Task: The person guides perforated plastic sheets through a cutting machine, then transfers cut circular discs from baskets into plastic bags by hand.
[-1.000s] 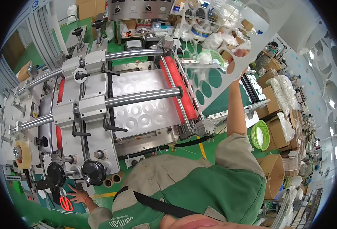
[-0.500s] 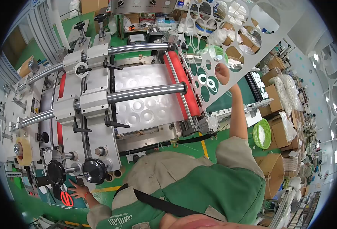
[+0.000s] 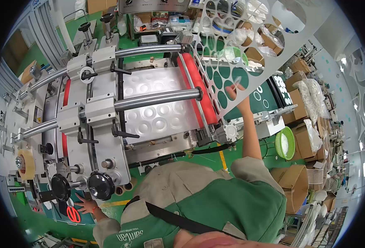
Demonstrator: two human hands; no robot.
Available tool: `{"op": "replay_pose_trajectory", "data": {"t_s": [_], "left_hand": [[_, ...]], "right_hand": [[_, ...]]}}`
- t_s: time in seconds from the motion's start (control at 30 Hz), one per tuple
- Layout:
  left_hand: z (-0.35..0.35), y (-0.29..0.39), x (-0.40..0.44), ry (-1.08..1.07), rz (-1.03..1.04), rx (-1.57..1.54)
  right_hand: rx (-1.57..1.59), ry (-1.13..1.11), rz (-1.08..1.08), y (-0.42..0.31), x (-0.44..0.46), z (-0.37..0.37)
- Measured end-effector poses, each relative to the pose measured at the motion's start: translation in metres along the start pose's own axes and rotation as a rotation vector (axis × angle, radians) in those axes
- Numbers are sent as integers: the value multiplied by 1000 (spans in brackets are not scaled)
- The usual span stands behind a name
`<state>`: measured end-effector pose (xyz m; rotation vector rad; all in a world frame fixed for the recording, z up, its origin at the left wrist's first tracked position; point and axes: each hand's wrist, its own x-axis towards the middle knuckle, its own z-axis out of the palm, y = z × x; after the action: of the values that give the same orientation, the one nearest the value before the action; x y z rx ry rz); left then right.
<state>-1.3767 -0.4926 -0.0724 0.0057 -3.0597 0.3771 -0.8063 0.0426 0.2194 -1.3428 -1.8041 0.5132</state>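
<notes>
My left hand [image 3: 85,205] lies with fingers spread on a dark green surface, beside red-handled scissors [image 3: 73,215]. My right hand [image 3: 234,91] shows through the holes of a pale sheet with round cut-outs [image 3: 269,68]. Its fingers are bent around a small pale bit that I cannot make out, and the sheet's webs partly cover them. Below the hand is a green conveyor belt [image 3: 248,108] carrying several white rings [image 3: 266,103]. The perforated sheet rises at a slant from the red roller [image 3: 205,105] of the machine.
A sheet with round embossed shapes [image 3: 149,118] lies in the machine beneath steel bars [image 3: 157,100]. Black knobs [image 3: 101,185] project near my left arm. A light green basket [image 3: 285,143] and cardboard boxes [image 3: 289,186] stand at the right. A control panel [image 3: 153,6] is at the top.
My right hand has moved left and slightly down behind the perforated sheet. The white rings have shifted to the right along the belt. My left hand stays in place.
</notes>
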Motion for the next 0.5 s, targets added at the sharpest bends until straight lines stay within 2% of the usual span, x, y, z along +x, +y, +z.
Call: {"op": "replay_pose_trajectory", "data": {"t_s": [0.03, 0.1, 0.17, 0.23, 0.33, 0.37, 0.43, 0.5], "left_hand": [[3, 0, 1, 14, 0, 12], [4, -3, 3, 31, 5, 29], [5, -1, 1, 13, 1, 23], [5, -1, 1, 25, 5, 24], [3, 2, 1, 11, -13, 40], [6, 2, 2, 21, -14, 30], [11, -1, 2, 44, -4, 14], [8, 0, 1, 41, 4, 18]], "right_hand": [[-266, -116, -78, 38, 3, 0], [-547, -193, -25, 49, -2, -5], [-319, -115, -55, 31, 1, -8], [145, -252, 128, 6, 3, -3], [448, -448, 330, -20, 0, 9], [541, -556, 298, -25, -2, 9], [683, -778, 376, 1, 6, 16], [789, -658, 513, 7, 7, 21]]}}
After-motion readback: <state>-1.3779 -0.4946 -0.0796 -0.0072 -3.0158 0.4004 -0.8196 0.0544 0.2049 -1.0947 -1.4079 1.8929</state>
